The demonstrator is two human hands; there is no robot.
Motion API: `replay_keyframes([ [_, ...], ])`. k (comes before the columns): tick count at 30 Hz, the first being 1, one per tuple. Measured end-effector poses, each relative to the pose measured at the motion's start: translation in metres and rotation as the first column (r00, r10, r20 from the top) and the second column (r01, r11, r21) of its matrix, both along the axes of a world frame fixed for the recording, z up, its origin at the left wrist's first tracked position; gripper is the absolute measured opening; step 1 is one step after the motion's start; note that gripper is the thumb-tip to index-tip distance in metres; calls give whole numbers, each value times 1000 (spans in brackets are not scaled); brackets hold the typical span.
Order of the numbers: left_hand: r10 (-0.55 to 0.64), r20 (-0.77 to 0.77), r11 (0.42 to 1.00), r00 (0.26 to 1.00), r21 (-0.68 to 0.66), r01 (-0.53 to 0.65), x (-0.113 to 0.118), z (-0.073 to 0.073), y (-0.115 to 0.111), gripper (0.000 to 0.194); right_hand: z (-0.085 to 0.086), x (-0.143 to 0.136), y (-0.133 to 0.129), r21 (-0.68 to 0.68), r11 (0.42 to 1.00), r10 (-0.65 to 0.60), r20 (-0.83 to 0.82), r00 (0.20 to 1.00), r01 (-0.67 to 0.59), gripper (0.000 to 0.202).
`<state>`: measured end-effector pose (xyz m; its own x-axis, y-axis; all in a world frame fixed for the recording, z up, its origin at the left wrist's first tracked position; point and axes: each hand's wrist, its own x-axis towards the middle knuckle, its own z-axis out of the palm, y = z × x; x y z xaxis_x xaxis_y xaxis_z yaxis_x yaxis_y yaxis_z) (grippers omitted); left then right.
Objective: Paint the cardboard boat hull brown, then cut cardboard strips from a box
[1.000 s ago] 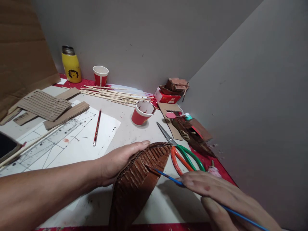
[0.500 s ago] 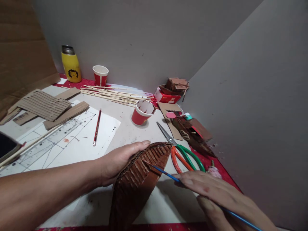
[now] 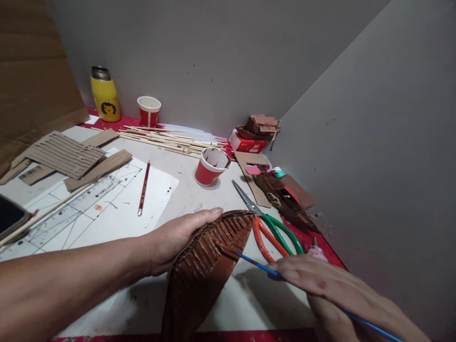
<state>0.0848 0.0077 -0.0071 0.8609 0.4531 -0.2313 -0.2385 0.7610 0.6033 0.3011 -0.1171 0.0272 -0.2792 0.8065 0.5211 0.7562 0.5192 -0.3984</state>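
A boat-shaped cardboard piece [image 3: 210, 266], painted brown and ribbed along its upper part, stands tilted over the table. My left hand [image 3: 178, 237] grips its far left edge, thumb along the top; the other fingers are hidden behind it. Between the fingers of my right hand [image 3: 320, 280] is a thin blue paintbrush [image 3: 254, 262], its tip at the lower ends of the ribs. Just beyond the piece lie scissors [image 3: 261, 213] with one orange and one green handle. A red paper cup [image 3: 210, 166] smeared inside with brown paint stands further back.
On the left are a ruler [image 3: 74, 209], a pencil [image 3: 144, 190], drawn paper, cardboard strips [image 3: 67, 154] and a phone [image 3: 10, 216]. Wooden sticks [image 3: 164, 141], another cup [image 3: 148, 111] and a yellow bottle [image 3: 106, 97] line the back. Brown-painted pieces [image 3: 288, 194] lie by the right wall.
My right hand has shifted right and slightly down with the paintbrush, drawing its tip from the ribs toward the smooth lower part. My left hand and the cardboard piece stay put.
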Motion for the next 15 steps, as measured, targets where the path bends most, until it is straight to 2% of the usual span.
replay_keyframes([
  [7,4,13,1000,1000,23,-5,1,-1,0,29,-6,1,11,-13,994,112,10,994,-112,30],
  [15,7,-13,1000,1000,-2,-7,0,0,-1,28,-2,3,3,1,999,38,-19,999,-38,21],
])
